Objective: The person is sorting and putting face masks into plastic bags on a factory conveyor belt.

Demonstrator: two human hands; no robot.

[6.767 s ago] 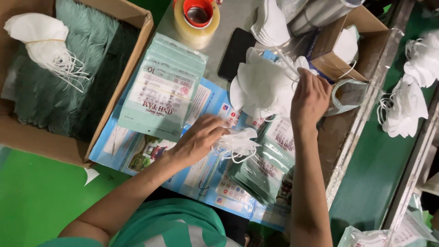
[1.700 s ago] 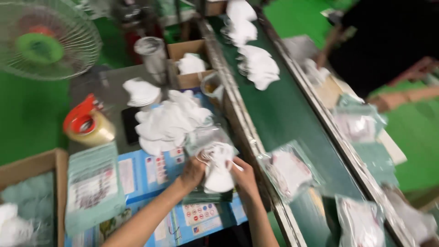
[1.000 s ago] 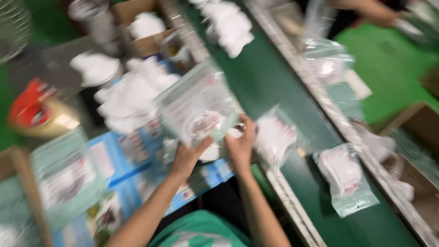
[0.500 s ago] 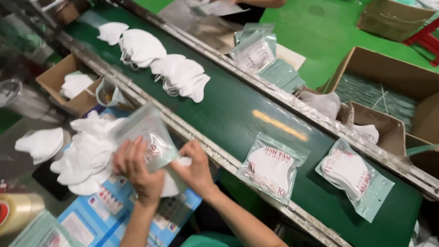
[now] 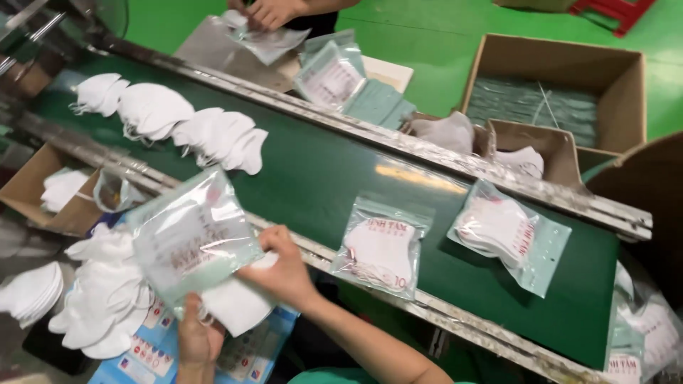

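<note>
Clear plastic pouch (image 5: 193,240) holding white masks, gripped by both hands (image 5: 238,299)

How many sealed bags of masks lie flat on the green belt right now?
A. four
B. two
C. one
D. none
B: two sealed bags lie on the green belt, one near the middle and one further right; a third bag is off the belt, held in the person's hands.

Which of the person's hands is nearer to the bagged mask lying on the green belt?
Right. The right hand grips the clear pouch beside the bagged mask; the left hand holds the pouch's lower edge, farther away.
</note>
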